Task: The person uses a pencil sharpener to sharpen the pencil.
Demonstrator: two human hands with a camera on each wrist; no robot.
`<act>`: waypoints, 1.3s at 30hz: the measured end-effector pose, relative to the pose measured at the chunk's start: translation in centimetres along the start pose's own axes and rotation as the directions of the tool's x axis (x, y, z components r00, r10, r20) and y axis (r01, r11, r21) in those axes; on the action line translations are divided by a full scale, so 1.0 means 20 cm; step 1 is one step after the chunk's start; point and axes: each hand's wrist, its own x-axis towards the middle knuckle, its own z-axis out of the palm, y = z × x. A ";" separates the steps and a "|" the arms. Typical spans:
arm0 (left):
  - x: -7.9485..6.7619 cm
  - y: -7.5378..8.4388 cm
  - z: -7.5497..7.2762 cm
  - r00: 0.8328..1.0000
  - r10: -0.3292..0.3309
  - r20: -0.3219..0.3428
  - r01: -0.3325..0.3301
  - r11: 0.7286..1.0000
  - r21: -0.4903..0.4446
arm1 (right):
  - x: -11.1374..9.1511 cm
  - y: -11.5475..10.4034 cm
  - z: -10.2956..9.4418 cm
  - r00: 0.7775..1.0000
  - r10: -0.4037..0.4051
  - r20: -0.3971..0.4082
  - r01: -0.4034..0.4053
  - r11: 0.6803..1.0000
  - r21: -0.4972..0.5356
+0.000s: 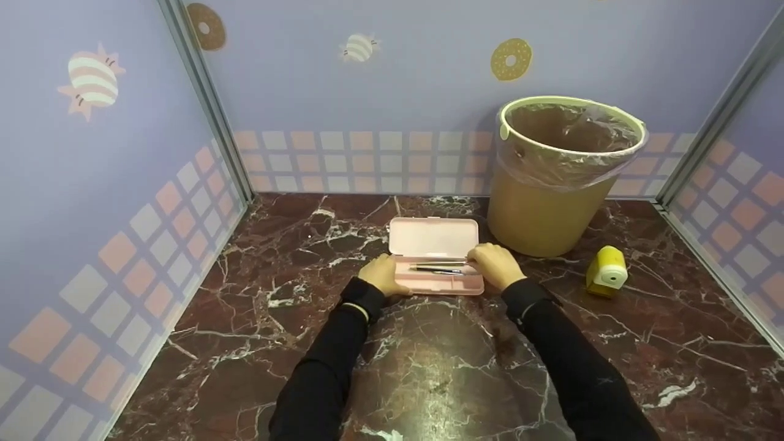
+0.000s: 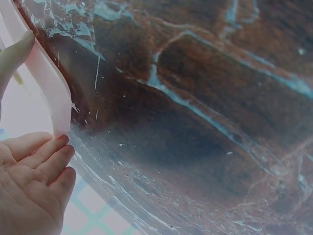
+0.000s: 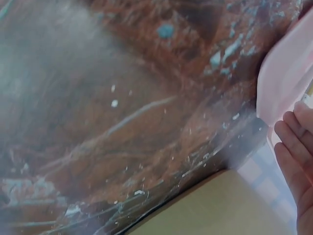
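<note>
A pink pencil case (image 1: 438, 283) lies with its lid (image 1: 433, 237) raised toward the back wall. Inside are a gold-coloured pencil (image 1: 441, 264) and a dark pen (image 1: 436, 270). At the left end, my left hand (image 1: 383, 275) grips the case, thumb at the front edge and fingers by the back corner. My right hand (image 1: 497, 264) is over the right end, its fingertips right at the end of the gold pencil. In the right wrist view its fingers (image 3: 293, 132) overlap the case's corner; I cannot tell whether they pinch the pencil.
A tall tan bin (image 1: 545, 208) with a clear plastic liner stands behind and right of the case. A yellow and white pencil sharpener (image 1: 607, 272) is right of my right hand. The dark red marbled table (image 1: 294, 367) meets patterned walls at the back and sides.
</note>
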 end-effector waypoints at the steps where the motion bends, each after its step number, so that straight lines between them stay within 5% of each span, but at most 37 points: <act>1: 0.00 0.00 0.00 1.000 -0.005 0.003 0.005 1.000 -0.002 | 0.00 0.00 -0.01 1.000 -0.005 -0.003 0.005 1.000 0.006; 12: -0.03 0.02 -0.04 1.000 0.003 -0.001 -0.003 1.000 -0.013 | -0.09 0.02 -0.11 0.999 -0.019 -0.038 0.022 0.994 0.107; 25: -0.06 0.01 -0.04 0.999 -0.030 -0.014 0.030 1.000 0.001 | -0.21 -0.01 -0.12 0.991 0.019 -0.131 0.026 0.944 0.328; 33: -0.07 0.02 -0.07 0.990 0.116 -0.076 -0.123 0.988 -0.092 | -0.28 -0.05 -0.11 0.984 0.119 -0.136 -0.038 0.872 0.489; 39: -0.09 0.09 -0.10 0.961 0.208 -0.182 -0.256 0.918 -0.303 | -0.32 -0.11 -0.10 0.971 0.202 -0.126 -0.087 0.794 0.601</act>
